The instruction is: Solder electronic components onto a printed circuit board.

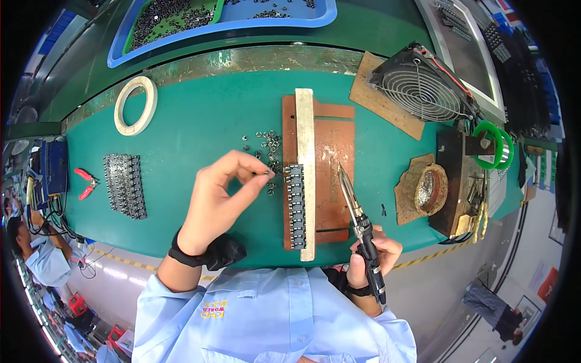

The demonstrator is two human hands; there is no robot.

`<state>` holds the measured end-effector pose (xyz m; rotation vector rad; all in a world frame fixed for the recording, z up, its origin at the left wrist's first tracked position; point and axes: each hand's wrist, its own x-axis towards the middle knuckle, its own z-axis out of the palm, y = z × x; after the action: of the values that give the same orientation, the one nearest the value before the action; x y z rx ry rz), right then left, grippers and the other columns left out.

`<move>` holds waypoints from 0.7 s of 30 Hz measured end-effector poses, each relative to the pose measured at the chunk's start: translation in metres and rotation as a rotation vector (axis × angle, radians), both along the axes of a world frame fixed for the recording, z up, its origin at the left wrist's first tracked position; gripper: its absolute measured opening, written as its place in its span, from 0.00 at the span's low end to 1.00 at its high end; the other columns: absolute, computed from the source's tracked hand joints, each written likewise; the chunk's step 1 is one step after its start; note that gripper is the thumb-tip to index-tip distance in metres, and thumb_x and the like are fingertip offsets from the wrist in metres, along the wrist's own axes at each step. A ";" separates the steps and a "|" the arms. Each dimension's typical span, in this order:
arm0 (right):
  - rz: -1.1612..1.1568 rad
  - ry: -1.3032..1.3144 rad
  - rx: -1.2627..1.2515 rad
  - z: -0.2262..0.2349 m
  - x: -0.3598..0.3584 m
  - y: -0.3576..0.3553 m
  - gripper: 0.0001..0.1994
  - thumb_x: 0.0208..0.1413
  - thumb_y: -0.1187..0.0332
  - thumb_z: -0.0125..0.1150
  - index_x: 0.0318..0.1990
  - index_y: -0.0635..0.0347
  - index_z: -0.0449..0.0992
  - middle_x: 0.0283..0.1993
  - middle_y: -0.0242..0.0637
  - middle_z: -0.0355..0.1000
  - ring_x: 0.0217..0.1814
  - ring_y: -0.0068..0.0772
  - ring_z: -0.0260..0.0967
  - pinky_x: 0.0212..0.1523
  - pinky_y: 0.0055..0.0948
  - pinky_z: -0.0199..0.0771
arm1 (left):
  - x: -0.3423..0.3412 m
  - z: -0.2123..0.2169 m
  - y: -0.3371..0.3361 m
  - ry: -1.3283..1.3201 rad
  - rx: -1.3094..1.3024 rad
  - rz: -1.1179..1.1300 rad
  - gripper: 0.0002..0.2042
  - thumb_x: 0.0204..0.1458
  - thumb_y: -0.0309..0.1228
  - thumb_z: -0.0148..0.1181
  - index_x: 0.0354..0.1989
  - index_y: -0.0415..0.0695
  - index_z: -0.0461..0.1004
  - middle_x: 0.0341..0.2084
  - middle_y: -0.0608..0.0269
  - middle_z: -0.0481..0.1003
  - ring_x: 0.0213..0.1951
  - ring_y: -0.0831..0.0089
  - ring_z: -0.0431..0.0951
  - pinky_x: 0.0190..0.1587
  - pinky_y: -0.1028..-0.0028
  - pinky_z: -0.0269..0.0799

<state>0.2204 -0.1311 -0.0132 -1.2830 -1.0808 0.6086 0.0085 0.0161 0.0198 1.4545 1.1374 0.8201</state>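
Observation:
My left hand (219, 196) pinches a small metal component (268, 173) between thumb and forefinger, just left of a strip of small dark circuit boards (295, 209). Close to its fingertips lies a loose scatter of similar small metal parts (270, 144). The strip rests along a long pale bar (306, 181), which lies lengthwise on a reddish-brown board (330, 145). In my right hand (378, 257) is a soldering iron (361, 227), gripped by its black handle. Its tip points away from me, over the right part of the reddish-brown board.
On the green mat lie a tape roll (119, 109), red-handled pliers (85, 183) and more circuit boards (125, 184). To the right stand a fan (420, 88), a round dish (431, 189) and a green solder spool (506, 145). A blue tray (278, 23) holds parts at the back.

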 end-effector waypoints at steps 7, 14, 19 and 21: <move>0.003 -0.017 -0.016 -0.003 0.006 0.000 0.22 0.46 0.62 0.63 0.42 0.59 0.57 0.23 0.35 0.62 0.26 0.26 0.59 0.31 0.24 0.59 | 0.008 0.007 0.000 -0.307 -0.537 -0.088 0.05 0.50 0.21 0.56 0.35 0.38 0.69 0.29 0.65 0.73 0.29 0.81 0.72 0.31 0.82 0.70; 0.031 -0.018 -0.011 -0.005 0.010 0.001 0.22 0.46 0.63 0.63 0.42 0.59 0.57 0.22 0.34 0.62 0.26 0.26 0.58 0.31 0.26 0.59 | 0.010 0.004 -0.001 -0.340 -0.532 -0.110 0.05 0.49 0.20 0.57 0.34 0.38 0.69 0.30 0.65 0.73 0.29 0.82 0.72 0.32 0.81 0.71; 0.053 -0.056 0.019 -0.008 0.015 0.003 0.22 0.46 0.63 0.63 0.42 0.58 0.57 0.22 0.34 0.62 0.26 0.26 0.59 0.31 0.26 0.59 | 0.015 -0.002 -0.004 -0.303 -0.470 -0.098 0.05 0.48 0.19 0.57 0.33 0.38 0.69 0.28 0.65 0.73 0.30 0.81 0.72 0.33 0.81 0.70; 0.053 -0.046 0.029 -0.009 0.014 0.005 0.21 0.46 0.63 0.63 0.42 0.58 0.57 0.22 0.34 0.62 0.26 0.26 0.59 0.31 0.26 0.59 | 0.017 -0.002 -0.005 -0.306 -0.477 -0.094 0.05 0.48 0.19 0.57 0.33 0.38 0.69 0.28 0.65 0.73 0.30 0.81 0.72 0.33 0.81 0.70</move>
<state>0.2345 -0.1263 -0.0221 -1.2517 -1.1611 0.6036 0.0251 0.0114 0.0176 0.9426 0.9418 0.6253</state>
